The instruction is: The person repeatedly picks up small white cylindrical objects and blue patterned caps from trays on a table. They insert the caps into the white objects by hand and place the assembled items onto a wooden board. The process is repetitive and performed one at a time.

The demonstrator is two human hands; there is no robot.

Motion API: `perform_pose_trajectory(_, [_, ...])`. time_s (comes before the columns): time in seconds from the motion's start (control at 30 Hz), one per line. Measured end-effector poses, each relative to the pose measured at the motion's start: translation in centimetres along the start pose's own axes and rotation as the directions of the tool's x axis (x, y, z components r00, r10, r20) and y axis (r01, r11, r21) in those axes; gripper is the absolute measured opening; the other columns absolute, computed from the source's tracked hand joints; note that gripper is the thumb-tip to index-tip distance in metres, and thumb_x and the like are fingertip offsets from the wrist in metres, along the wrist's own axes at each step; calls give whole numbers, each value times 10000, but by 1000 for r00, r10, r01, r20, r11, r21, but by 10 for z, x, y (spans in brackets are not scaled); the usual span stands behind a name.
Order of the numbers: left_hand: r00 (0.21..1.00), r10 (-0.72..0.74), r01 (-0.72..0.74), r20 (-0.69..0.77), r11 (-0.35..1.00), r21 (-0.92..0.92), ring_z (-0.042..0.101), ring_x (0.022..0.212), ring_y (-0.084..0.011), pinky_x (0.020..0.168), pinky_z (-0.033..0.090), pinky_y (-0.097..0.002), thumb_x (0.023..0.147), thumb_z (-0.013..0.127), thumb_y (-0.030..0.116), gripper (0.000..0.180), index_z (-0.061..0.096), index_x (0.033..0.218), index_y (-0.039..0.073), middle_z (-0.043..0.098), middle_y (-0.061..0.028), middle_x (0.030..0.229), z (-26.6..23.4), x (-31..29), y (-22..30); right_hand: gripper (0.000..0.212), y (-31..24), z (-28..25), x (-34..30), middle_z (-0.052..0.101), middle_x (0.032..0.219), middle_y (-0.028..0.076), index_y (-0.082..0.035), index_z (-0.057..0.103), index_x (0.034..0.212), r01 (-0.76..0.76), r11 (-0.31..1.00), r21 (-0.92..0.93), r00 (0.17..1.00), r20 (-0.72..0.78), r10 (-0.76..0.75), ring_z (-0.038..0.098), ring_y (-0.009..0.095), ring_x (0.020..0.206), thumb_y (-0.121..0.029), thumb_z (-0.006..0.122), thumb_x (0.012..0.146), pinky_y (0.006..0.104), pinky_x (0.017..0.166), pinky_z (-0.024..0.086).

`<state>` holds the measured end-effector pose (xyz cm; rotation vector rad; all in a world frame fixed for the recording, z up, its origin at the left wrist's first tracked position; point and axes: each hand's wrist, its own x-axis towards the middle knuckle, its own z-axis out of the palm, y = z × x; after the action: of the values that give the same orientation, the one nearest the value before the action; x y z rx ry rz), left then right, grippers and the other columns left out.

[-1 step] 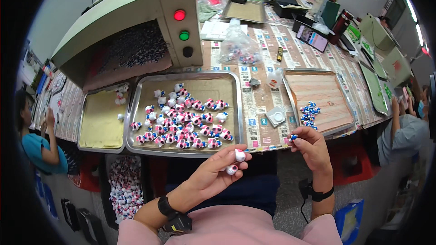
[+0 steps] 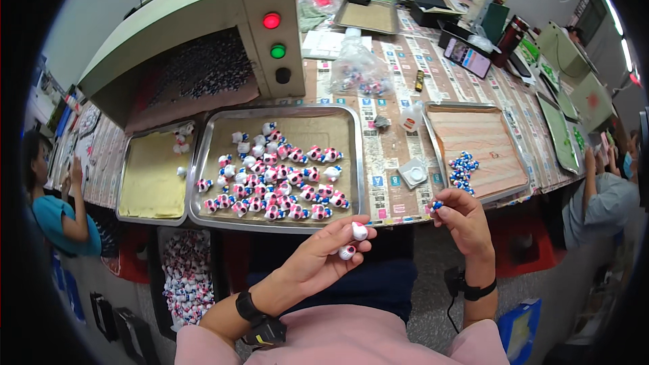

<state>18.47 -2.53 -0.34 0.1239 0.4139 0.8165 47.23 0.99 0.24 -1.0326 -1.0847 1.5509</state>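
My left hand (image 2: 318, 260) is closed around two small white-and-pink figurine heads (image 2: 359, 231), one by the thumb and one lower in the fingers. In my right hand (image 2: 465, 220), thumb and fingertips pinch a small blue-and-white figurine body (image 2: 436, 205). Both hands hover just off the table's front edge. Left of them, a metal tray (image 2: 361, 162) bears many pink, white and blue figurines (image 2: 274, 176). To the right, a metal tray with a pinkish lining (image 2: 473, 128) holds a pile of blue-and-white figurine bodies (image 2: 463, 174).
A boxy machine (image 2: 277, 0) with red and green lights stands at the back left. A yellow-lined tray (image 2: 152, 176) lies left, above a bin of figurine parts (image 2: 186, 277). Between the trays are a small white dish (image 2: 413, 173) and a bottle (image 2: 410, 118). Co-workers sit around the table.
The whole view has shifted very slightly. Both hands keep the same hold and almost the same place.
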Motion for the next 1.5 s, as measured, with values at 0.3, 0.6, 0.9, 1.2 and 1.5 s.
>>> perform_pose_trajectory(0.3, [996, 9, -7, -90, 1000, 29, 596, 921, -152, 737, 518, -259, 938, 583, 140, 229, 545, 1150, 63, 590, -124, 1114, -7, -6, -6, 222, 10, 0, 6, 644, 946, 76, 7, 617, 1034, 3, 993, 115, 994, 111, -16, 615, 123, 790, -16, 694, 827, 242, 665, 506])
perform_pose_trajectory(0.6, [999, -31, 32, -16, 999, 33, 596, 903, -126, 738, 504, -229, 935, 589, 115, 198, 565, 1121, 52, 593, -101, 1138, -3, -5, -6, 203, 13, -4, 9, 646, 932, 73, 1, 621, 1002, -8, 983, 182, 998, 62, -3, 618, 122, 764, -66, 709, 832, 235, 652, 504])
perform_pose_trajectory(0.9, [1000, 29, -28, -12, 999, 24, 598, 924, -159, 716, 493, -250, 915, 608, 87, 191, 572, 1101, 58, 588, -102, 1148, -17, -7, -9, 231, 1, 3, 9, 667, 970, 61, 17, 648, 1057, -23, 998, -58, 998, -65, 19, 641, 121, 851, -1, 684, 830, 227, 709, 527])
perform_pose_trajectory(1.2, [998, 30, -28, -58, 999, 28, 589, 921, -174, 705, 478, -254, 893, 626, 64, 258, 575, 1146, 70, 595, -91, 1106, -11, -8, -7, 246, 1, 0, 14, 660, 956, 59, 41, 645, 1065, 49, 978, -202, 992, -106, -72, 628, 103, 839, 30, 678, 821, 214, 742, 507])
perform_pose_trajectory(1.5, [999, 9, -7, -50, 999, 48, 584, 922, -147, 724, 478, -240, 898, 622, 69, 323, 546, 1212, 52, 593, -74, 1079, -11, -12, -8, 172, 3, 6, 43, 653, 868, 67, 4, 684, 976, 182, 632, -753, 935, -67, -349, 626, 125, 778, 24, 666, 806, 228, 664, 490])
